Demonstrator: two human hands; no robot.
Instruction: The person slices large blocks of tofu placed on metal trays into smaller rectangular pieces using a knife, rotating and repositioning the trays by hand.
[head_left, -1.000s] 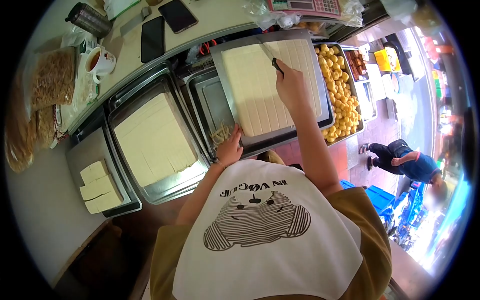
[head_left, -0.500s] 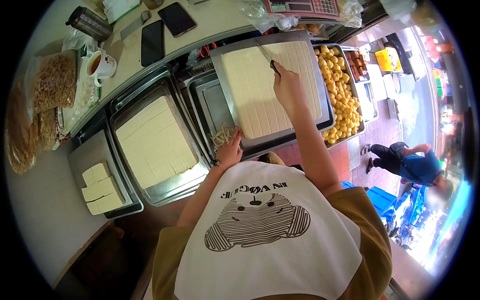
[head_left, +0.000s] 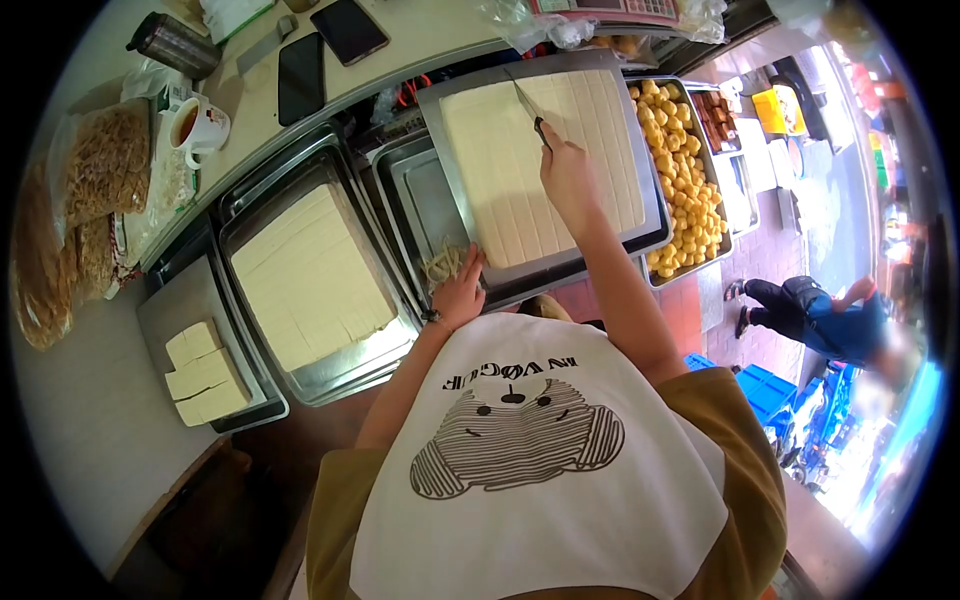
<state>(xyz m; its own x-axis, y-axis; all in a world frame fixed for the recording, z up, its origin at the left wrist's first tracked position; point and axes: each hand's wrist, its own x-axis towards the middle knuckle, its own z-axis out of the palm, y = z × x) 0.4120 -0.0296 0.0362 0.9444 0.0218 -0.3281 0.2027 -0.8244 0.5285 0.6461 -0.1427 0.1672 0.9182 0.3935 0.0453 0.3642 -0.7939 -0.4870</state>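
My right hand (head_left: 572, 182) grips the dark handle of a knife (head_left: 527, 104). Its blade lies over the far part of a large pale slab that looks like tofu (head_left: 490, 165). Long parallel lines score the slab, which rests on a flat metal sheet (head_left: 447, 140). My left hand (head_left: 459, 293) has its fingers stretched out at the sheet's near left corner, holding nothing. Beside those fingers, thin pale trimmings (head_left: 440, 264) lie in a metal tray (head_left: 408, 190) that sits partly under the sheet.
Left stands a tray with another cut slab (head_left: 310, 280), then a smaller tray with several blocks (head_left: 206, 375). Golden balls (head_left: 685, 180) fill a tray at right. Two phones (head_left: 302, 80), a mug (head_left: 207, 128) and a tumbler (head_left: 175, 45) occupy the counter. A person (head_left: 830, 315) is outside.
My right hand and the knife have shifted slightly left over the slab. My left hand stays at the sheet's corner. The whole view has moved a little.
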